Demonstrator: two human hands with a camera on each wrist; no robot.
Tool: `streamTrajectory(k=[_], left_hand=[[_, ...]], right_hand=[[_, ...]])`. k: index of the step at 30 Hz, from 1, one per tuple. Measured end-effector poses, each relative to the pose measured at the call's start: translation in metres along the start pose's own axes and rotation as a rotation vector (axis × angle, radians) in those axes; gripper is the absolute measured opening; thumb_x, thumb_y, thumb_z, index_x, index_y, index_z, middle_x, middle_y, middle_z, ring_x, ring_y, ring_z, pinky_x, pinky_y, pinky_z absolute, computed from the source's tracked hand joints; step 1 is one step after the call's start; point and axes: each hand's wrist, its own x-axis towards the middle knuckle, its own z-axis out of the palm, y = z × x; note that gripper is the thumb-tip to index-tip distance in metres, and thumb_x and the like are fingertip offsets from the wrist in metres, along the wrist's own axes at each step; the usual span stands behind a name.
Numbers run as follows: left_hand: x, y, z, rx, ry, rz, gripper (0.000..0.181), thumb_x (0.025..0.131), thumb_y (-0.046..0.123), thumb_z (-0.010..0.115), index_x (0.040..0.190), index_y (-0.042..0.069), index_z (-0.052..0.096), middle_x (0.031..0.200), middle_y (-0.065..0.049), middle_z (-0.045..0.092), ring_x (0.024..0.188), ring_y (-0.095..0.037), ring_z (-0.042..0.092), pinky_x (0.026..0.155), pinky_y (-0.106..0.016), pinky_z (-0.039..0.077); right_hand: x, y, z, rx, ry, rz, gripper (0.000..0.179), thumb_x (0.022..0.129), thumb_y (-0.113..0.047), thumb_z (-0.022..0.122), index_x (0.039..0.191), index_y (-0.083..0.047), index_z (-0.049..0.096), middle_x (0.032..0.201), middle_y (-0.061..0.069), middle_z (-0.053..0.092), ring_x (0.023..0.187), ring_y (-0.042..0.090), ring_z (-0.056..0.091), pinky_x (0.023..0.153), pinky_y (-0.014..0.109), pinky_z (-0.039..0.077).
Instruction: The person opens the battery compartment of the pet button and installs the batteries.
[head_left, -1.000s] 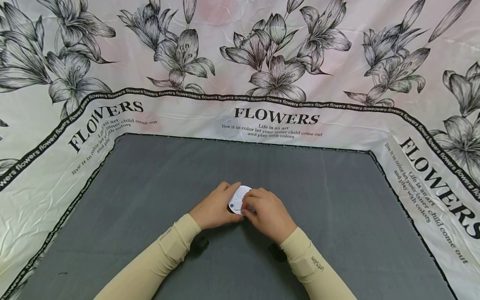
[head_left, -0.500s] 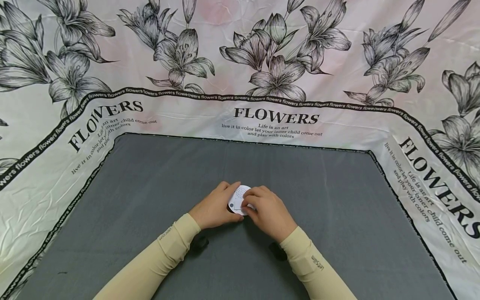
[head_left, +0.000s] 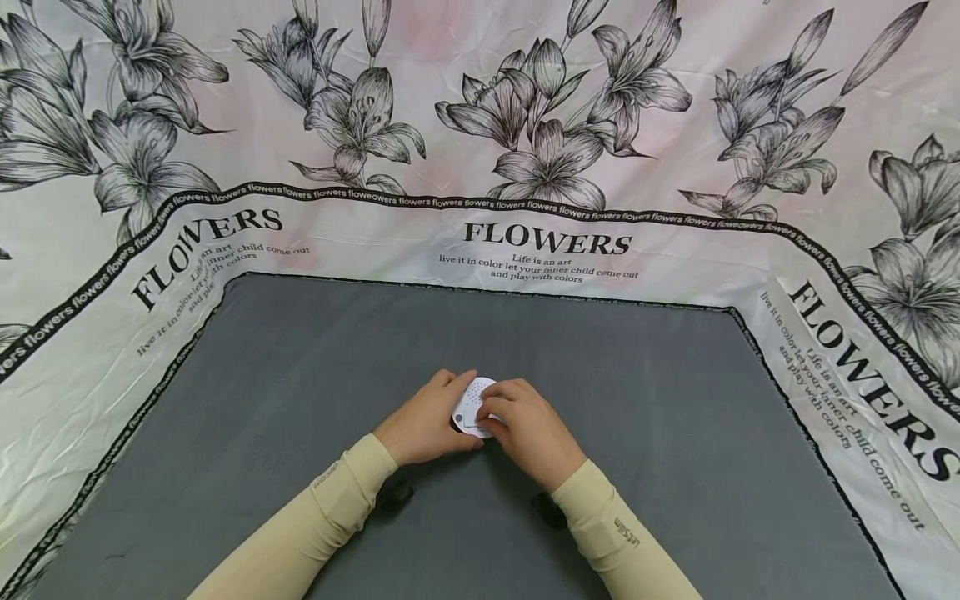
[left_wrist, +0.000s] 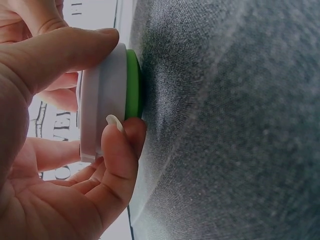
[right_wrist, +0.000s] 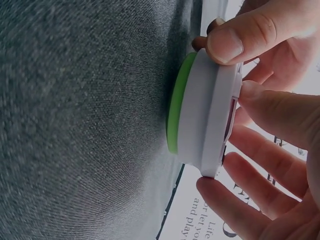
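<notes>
A round white push button [head_left: 468,404] with a green cap [left_wrist: 133,82] is held low over the grey cloth, cap downward. Its white back, dotted with small holes, faces up in the head view. My left hand [head_left: 427,423] grips the rim from the left, thumb and fingers on opposite sides of it. From the right, my right hand [head_left: 534,433] curls over the back. In the right wrist view its thumb [right_wrist: 272,107] presses at the raised edge of a back panel [right_wrist: 233,112], where a dark reddish gap shows. Other right fingertips meet the rim; the hand hides part of the back.
Grey cloth [head_left: 337,333] covers the work surface around both hands. A white border [head_left: 375,242] printed with lettering and lilies surrounds it at the back and sides. Dark wrist-worn devices show under the left sleeve [head_left: 394,493] and right sleeve [head_left: 549,510].
The head view has tilted slightly, so the surroundings sit a little lower and further left. Both hands keep nearly the same hold, with only small right finger movement at the button's back.
</notes>
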Motion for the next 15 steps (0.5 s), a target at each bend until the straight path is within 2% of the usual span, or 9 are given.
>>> streamTrajectory(k=[5, 15], left_hand=[[-0.0038, -0.0023, 0.0035, 0.002, -0.002, -0.010, 0.097, 0.088, 0.032, 0.091, 0.167, 0.005, 0.041, 0.144, -0.016, 0.057, 0.110, -0.020, 0.062, 0.094, -0.039, 0.055], [0.0001, -0.0007, 0.0028, 0.009, 0.001, 0.010, 0.097, 0.089, 0.031, 0.091, 0.167, 0.005, 0.040, 0.143, -0.016, 0.057, 0.106, -0.018, 0.061, 0.090, -0.037, 0.054]], right_hand=[[-0.0026, -0.0027, 0.0048, -0.016, -0.010, 0.013, 0.017, 0.089, -0.007, 0.089, 0.096, -0.019, 0.081, 0.115, -0.001, 0.075, 0.113, 0.019, 0.067, 0.094, 0.036, 0.061], [-0.0020, 0.0007, 0.0028, -0.032, 0.000, 0.018, 0.019, 0.088, -0.008, 0.090, 0.097, -0.022, 0.082, 0.118, -0.002, 0.076, 0.114, 0.019, 0.067, 0.088, 0.037, 0.063]])
